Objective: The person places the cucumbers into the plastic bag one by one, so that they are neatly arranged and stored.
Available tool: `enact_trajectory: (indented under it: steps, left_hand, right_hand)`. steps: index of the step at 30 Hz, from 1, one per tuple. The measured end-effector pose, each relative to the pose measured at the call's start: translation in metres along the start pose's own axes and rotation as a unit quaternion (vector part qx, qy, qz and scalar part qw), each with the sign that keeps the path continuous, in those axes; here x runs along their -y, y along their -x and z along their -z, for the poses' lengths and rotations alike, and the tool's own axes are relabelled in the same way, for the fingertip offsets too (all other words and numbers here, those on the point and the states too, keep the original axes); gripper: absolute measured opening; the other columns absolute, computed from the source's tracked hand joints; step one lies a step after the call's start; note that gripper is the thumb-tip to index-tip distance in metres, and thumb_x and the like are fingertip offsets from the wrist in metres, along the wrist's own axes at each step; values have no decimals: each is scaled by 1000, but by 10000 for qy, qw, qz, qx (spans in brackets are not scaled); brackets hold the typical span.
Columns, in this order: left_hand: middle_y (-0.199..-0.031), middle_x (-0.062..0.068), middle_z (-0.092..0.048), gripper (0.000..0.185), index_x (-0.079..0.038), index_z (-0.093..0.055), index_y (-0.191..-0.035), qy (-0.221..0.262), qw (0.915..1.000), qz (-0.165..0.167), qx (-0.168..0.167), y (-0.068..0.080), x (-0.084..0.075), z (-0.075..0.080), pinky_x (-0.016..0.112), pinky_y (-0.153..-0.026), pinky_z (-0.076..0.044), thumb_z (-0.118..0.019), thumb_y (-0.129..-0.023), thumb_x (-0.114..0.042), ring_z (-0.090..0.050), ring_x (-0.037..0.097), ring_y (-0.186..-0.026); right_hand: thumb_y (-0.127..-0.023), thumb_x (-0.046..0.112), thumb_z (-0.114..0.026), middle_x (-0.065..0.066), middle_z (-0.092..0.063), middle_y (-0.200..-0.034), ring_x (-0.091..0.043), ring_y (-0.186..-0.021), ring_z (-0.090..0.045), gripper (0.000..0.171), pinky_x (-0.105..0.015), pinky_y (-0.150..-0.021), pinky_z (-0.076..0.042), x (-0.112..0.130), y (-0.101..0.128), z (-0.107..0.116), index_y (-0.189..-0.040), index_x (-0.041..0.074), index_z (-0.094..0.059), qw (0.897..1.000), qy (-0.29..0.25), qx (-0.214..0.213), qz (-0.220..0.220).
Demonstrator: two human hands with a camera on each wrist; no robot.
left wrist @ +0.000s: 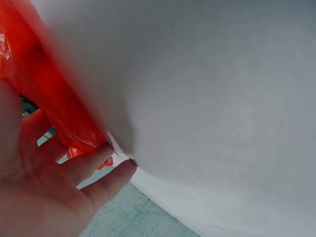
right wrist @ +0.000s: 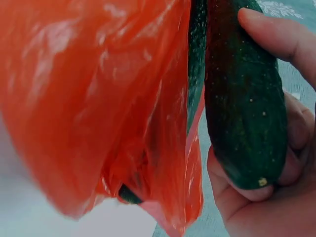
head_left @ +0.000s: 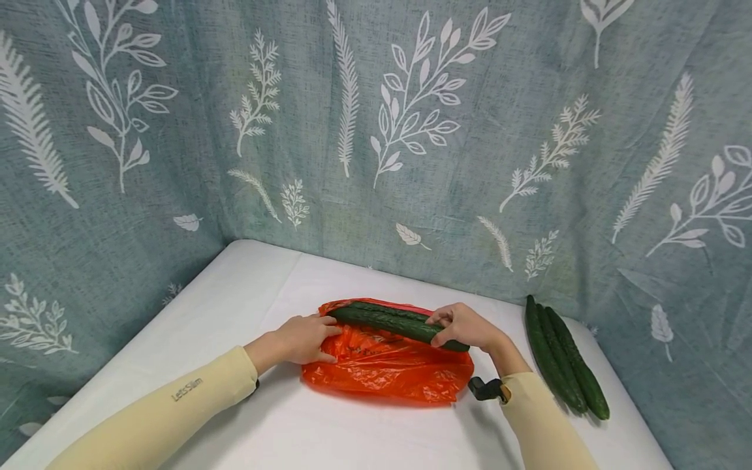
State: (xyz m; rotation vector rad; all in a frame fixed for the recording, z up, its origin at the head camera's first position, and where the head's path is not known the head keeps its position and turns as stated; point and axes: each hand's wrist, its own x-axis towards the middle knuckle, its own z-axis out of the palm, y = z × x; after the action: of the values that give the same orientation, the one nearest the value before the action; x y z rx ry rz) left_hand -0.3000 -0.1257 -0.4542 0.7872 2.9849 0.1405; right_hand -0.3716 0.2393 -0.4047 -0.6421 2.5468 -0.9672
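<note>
An orange-red plastic bag lies on the white table with its mouth spread. My right hand grips one end of a long dark green cucumber, which lies along the bag's opening. Close up in the right wrist view, thumb and fingers wrap round the cucumber. Another cucumber shows just behind the bag's edge, partly covered by the plastic. At the bag's left end, my left hand touches the plastic, its fingers extended and spread. The left wrist view shows that hand's palm beside the bag.
Several cucumbers lie side by side near the table's right edge. The white table is bounded at the back and sides by a blue-green curtain with white leaf prints.
</note>
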Motion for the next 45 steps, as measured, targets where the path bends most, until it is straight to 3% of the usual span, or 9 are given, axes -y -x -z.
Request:
enact_trajectory:
  steps: [2, 4, 8, 11, 17, 24, 31, 39, 45]
  left_hand:
    - [-151, 8, -51, 66, -19, -60, -142, 6, 10000, -14, 22, 0, -1, 0, 54, -98, -51, -71, -89, -56, -51, 32, -137]
    - [-151, 8, -51, 66, -19, -60, -142, 23, 10000, -27, 40, -1, -1, 0, 54, -99, -51, -70, -89, -55, -51, 32, -137]
    - [-152, 8, -50, 66, -19, -59, -143, 35, 9999, -15, 94, 0, -2, 0, 55, -100, -50, -70, -89, -55, -50, 33, -138]
    - [-151, 9, -50, 66, -19, -59, -143, 47, 9999, -9, 94, 0, -1, 0, 57, -100, -49, -71, -89, -54, -50, 34, -138]
    - [-151, 10, -50, 66, -18, -58, -143, 95, 9999, -39, 70, 1, -1, 0, 59, -99, -49, -71, -89, -54, -50, 38, -137]
    - [-151, 10, -49, 67, -17, -57, -145, 117, 9999, -39, 96, 3, -1, -1, 59, -98, -49, -69, -90, -54, -51, 38, -135]
    - [-151, 10, -49, 67, -19, -57, -145, 162, 9998, -14, 114, 2, -1, 0, 58, -98, -49, -69, -90, -54, -55, 37, -132]
    - [-150, 9, -49, 67, -20, -56, -145, 110, 9999, -1, 116, 2, 0, 0, 57, -97, -50, -69, -90, -56, -57, 34, -129]
    - [-151, 8, -50, 66, -20, -58, -144, 165, 9998, 51, 89, 3, -2, -2, 57, -98, -49, -70, -90, -55, -53, 33, -135]
  right_hand:
    - [-77, 18, -85, 3, -40, -54, -15, -75, -61, 23, -39, -90, -49, 1, -2, -1, -96, 10, -72, 10000, 46, 24, 4]
    - [-77, 15, -85, 3, -35, -54, -13, -60, -44, 30, -36, -82, -44, 2, -4, -1, -105, 9, -75, 9999, 110, 14, 27]
    - [-76, 13, -86, 4, -28, -57, -14, -57, -24, 39, -32, -69, -38, 2, -6, -2, -114, 8, -76, 9993, 352, -21, 74]
    - [-77, 14, -86, 5, -25, -58, -13, -57, -23, 42, -30, -61, -33, 2, -7, -3, -117, 7, -75, 9983, 576, -14, 97]
    - [-79, 13, -85, 6, -28, -53, -11, -50, -23, 43, -28, -56, -32, 1, -8, -9, -120, 8, -74, 9955, 937, -77, 77]
    - [-80, 15, -85, 2, -46, -53, -12, -50, -42, 44, -28, -55, -34, -5, -7, -20, -122, 16, -74, 9918, 1224, -292, -220]
    - [-81, 12, -84, -1, -44, -53, -13, -50, -35, 45, -28, -52, -30, -1, -6, -20, -124, 17, -74, 9885, 1372, -590, -255]
    - [-83, 17, -84, -3, -56, -69, -17, -63, -47, 43, -31, -59, -38, 4, -5, -25, -124, 20, -72, 9745, 2052, -755, -501]
    - [-81, 28, -86, -2, -58, -76, -18, -68, -51, 37, -34, -64, -44, -9, -2, -31, -110, 14, -67, 9693, 2169, -930, -695]
